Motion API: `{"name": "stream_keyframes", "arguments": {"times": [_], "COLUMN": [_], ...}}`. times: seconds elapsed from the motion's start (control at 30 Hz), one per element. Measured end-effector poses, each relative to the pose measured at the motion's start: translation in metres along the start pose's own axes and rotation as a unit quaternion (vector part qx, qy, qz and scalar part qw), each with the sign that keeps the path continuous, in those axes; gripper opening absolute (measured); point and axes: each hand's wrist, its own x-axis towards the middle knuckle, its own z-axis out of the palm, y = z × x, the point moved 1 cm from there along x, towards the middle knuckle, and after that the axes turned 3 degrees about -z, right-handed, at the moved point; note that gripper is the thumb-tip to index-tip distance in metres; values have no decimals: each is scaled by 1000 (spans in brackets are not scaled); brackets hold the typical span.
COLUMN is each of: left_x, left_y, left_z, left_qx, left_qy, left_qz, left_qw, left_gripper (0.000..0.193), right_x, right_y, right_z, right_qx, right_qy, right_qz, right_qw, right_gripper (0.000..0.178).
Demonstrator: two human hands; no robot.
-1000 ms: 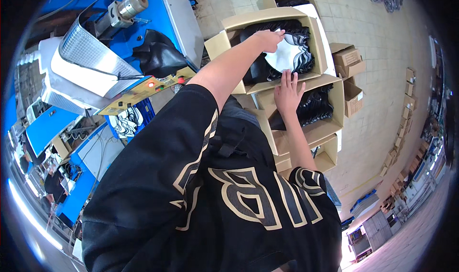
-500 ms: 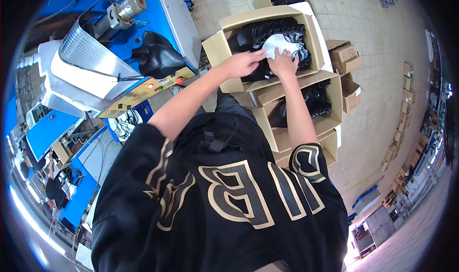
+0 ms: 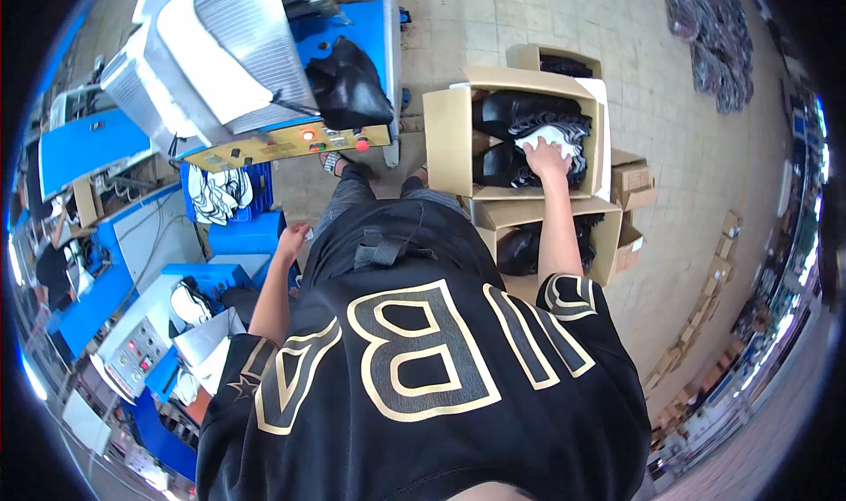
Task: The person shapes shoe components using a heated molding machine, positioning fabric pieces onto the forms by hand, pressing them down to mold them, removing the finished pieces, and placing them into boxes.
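My right hand (image 3: 547, 160) reaches into an open cardboard box (image 3: 451, 148), its fingers bent over a curved white piece (image 3: 545, 138) at the edge of a stack. Several black, leather-like pieces with white undersides (image 3: 529, 111) lie layered around it. Lower, at my left side, my left hand (image 3: 293, 239) hangs away from the box with its fingers curled. A small pale spot shows at its fingertips, too small to name.
A blue-topped machine (image 3: 385, 78) with a button panel (image 3: 286, 148) stands ahead on the left, a black glossy piece (image 3: 348, 87) on it. A blue crate (image 3: 262, 184) holds white pieces. A second box (image 3: 608, 252) stands nearer, and smaller cartons (image 3: 633, 184) to the right.
My left hand has left the white piece and drawn back to my left side. My right hand stays at the stack, where the white piece now looks more bent. The view has shifted.
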Motion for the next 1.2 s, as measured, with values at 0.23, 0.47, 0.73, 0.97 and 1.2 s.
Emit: {"name": "stream_keyframes", "arguments": {"times": [0.23, 0.47, 0.73, 0.97, 1.2], "left_x": [-10, -9, 11, 17, -17], "left_y": [-68, -38, -12, -91, -275], "left_z": [14, 5, -38, -16, 60], "left_qx": [48, 155, -300, -449, -434], "left_qy": [18, 48, 138, 100, -157], "left_qz": [78, 57, 0, -28, -238], "left_qw": [996, 985, 944, 887, 854], "left_gripper": [36, 37, 27, 27, 25], "right_x": [-26, 19, 33, 33, 76], "right_y": [-165, -262, -260, -267, -237], "right_z": [20, 76, 74, 37, 7], "right_qx": [286, 398, 415, 240, 60], "right_qy": [-29, -49, 12, 1, 125], "right_qz": [-230, -156, -195, -171, -119], "right_qw": [930, 903, 889, 956, 983], "right_gripper": [39, 62, 41, 40, 41]}}
